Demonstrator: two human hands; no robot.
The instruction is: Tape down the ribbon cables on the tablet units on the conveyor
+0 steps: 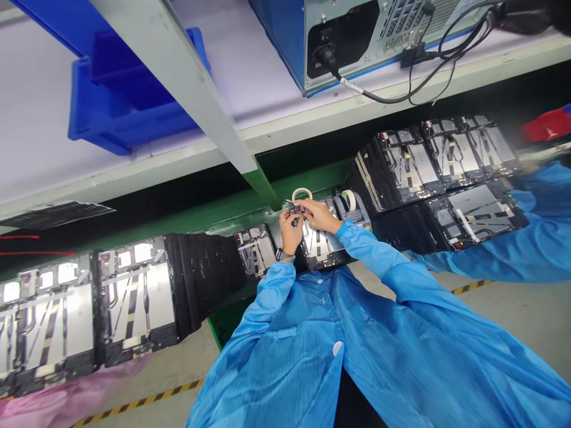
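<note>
Both my hands work at the far end of an opened device panel [322, 245] lying on the green bench [232, 214]. My left hand [289, 229] is curled, fingers pinched on a small part at the panel's top edge; a watch sits on its wrist. My right hand [317, 215] reaches across from the right, fingers bent down onto the same spot, touching the left hand's fingertips. What the fingers hold is too small to name. A roll of tape [301, 194] lies just beyond the hands, and a tape dispenser [352, 205] stands to their right.
Stacks of similar panels sit at left [134, 297] and right [446, 172] on the bench. Another person's blue sleeve [526, 238] reaches in from the right. A shelf above carries a blue bin [125, 101] and a blue machine [357, 35] with cables. A slanted metal post [187, 89] crosses in front.
</note>
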